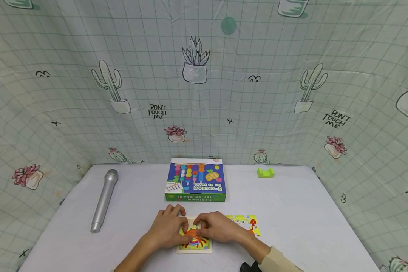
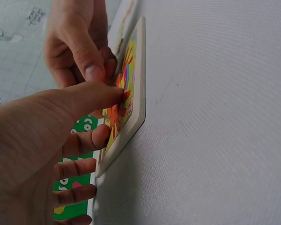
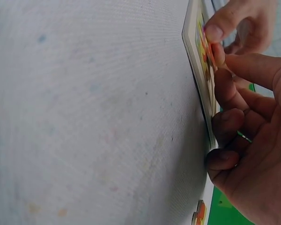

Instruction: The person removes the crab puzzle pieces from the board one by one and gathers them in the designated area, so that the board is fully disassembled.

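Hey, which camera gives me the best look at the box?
The head view: the box sits whole there, its printed top and green side in plain sight. The left wrist view shows only part of the green side, behind the left hand; the right wrist view shows just green patches behind the right hand.

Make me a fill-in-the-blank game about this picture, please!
1. Counting the left hand and right hand, ____ hands are at the puzzle board.
2. In the head view, the silver stick lies to the ____ of the box.
3. The small notched block is bright ____.
4. The patterned cloth says "DON'T ____ ME".

Missing words: two; left; green; TOUCH.
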### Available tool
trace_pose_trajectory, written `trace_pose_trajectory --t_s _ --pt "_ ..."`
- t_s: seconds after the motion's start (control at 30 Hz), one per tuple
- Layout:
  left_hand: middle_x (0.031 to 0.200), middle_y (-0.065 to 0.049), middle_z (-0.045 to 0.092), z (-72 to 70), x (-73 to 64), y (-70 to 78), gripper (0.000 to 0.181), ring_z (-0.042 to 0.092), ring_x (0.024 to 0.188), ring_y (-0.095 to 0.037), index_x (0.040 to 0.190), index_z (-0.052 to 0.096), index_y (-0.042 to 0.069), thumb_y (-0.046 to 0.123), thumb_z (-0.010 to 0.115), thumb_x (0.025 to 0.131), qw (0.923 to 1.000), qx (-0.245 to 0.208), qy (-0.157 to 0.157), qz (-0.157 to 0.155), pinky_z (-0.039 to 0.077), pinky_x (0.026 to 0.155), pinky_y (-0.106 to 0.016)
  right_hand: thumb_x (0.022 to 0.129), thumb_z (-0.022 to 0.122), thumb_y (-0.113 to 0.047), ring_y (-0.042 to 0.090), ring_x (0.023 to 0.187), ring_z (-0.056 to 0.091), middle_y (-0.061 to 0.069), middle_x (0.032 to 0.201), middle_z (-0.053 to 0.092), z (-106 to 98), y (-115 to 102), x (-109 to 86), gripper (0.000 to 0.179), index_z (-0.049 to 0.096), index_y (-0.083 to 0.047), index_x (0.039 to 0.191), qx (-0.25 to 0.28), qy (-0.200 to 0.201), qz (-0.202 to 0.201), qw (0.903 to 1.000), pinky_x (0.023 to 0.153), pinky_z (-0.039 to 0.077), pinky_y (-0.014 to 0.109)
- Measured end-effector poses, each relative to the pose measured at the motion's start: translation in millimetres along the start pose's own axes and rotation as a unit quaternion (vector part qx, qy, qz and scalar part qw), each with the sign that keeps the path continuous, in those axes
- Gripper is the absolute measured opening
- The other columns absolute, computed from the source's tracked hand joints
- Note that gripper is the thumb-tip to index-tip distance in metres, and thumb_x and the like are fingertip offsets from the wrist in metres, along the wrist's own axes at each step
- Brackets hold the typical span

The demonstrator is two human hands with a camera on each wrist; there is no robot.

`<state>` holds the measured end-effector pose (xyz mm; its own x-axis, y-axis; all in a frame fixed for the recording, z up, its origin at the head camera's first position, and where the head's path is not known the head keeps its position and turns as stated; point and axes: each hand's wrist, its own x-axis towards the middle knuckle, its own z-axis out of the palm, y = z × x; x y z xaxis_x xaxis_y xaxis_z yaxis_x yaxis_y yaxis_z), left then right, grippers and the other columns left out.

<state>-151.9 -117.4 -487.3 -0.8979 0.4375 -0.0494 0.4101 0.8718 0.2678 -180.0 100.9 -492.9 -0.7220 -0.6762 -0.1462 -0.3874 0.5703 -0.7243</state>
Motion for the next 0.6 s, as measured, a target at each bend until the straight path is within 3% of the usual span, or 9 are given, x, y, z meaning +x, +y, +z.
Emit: trace_pose_trajectory --t_s 0.6 --pt "0.112 0.003 0.052 2.0 -0.1 -0.7 0.044 0.045 0.103 -0.024 0.064 0.054 0.032 0.071 0.075 0.071 1.0000 -0.004 0.000 -0.003 0.041 0.086 -0.053 0.092 0.071 -0.027 0.000 0.061 0.052 -0.011 0.070 0.059 2.3 -0.5 1.8 0.022 0.070 -0.014 0.110 0.005 0.008 0.016 0.9998 0.062 0.041 0.019"
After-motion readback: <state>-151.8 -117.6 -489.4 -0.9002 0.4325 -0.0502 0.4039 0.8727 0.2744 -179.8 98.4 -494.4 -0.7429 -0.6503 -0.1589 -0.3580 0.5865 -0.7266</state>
